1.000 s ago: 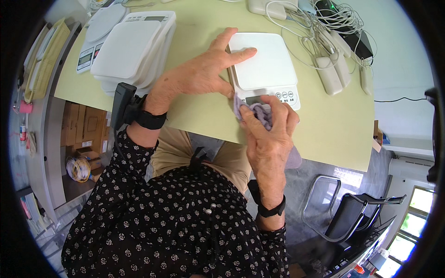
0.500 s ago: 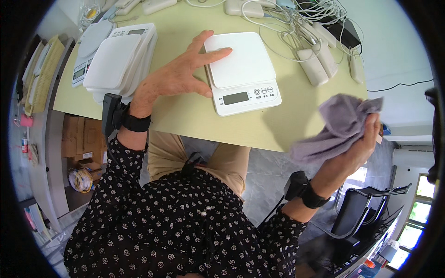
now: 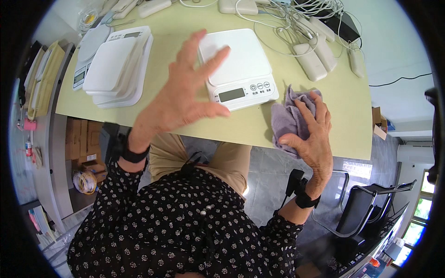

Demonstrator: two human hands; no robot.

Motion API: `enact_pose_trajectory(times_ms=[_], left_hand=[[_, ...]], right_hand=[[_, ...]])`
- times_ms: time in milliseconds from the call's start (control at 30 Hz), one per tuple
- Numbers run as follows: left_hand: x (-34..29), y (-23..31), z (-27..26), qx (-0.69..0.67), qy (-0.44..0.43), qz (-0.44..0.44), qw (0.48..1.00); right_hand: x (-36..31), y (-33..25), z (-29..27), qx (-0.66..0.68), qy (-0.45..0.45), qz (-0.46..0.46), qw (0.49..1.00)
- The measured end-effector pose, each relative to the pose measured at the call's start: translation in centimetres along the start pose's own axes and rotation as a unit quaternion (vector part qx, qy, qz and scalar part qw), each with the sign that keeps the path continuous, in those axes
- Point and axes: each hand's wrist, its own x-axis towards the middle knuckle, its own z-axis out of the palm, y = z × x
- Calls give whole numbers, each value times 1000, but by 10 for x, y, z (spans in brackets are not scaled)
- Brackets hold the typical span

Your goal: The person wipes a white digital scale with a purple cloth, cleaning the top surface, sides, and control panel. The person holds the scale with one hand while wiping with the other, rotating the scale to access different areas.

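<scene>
A white digital scale point(image 3: 238, 58) with a dark display and three buttons lies on the pale yellow-green table point(image 3: 176, 39). Over its left side hovers my left hand point(image 3: 181, 95), slightly blurred, fingers spread and holding nothing. Just right of the scale, my right hand point(image 3: 315, 132) presses a crumpled greyish-purple cloth point(image 3: 289, 123) against the table near the front edge, its fingers and thumb bent around it. At the left stand several other white scales point(image 3: 109, 67), some stacked on one another.
White power adapters point(image 3: 309, 61) with tangled cables crowd the back right corner, beside a black box point(image 3: 345, 27). More adapters point(image 3: 153, 7) line the back edge. A black chair point(image 3: 359, 208) stands on the floor at right; shelves with cardboard boxes point(image 3: 85, 143) are at left.
My right hand has brought the cloth left and down from beyond the table's right edge onto the tabletop. My left hand has lifted off the scale's side and shifted slightly toward me.
</scene>
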Motion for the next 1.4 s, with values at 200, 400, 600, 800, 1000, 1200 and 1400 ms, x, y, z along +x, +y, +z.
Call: enact_pose_trajectory(times_ms=[200,400,600,800,1000,1200,1400], left_hand=[[-8,15,11,14,-102,-111,988],[-31,-12,-26,-141,-106,-135,975],[-34,-10,-11,-107,-3,-97,990],[-32,-17,-1,-9,-32,-119,992],[-36,-22,3,4,-3,-91,996],[-37,-27,6,0,14,-109,994],[-39,-32,5,-5,20,-92,996]], right_hand=[[1,-8,12,43,102,21,994],[6,-21,31,140,264,117,947],[9,-65,40,215,250,108,938],[14,-101,54,267,241,39,932],[10,-122,70,119,141,-127,975],[28,-78,59,46,141,-61,987],[25,-69,48,242,208,108,942]])
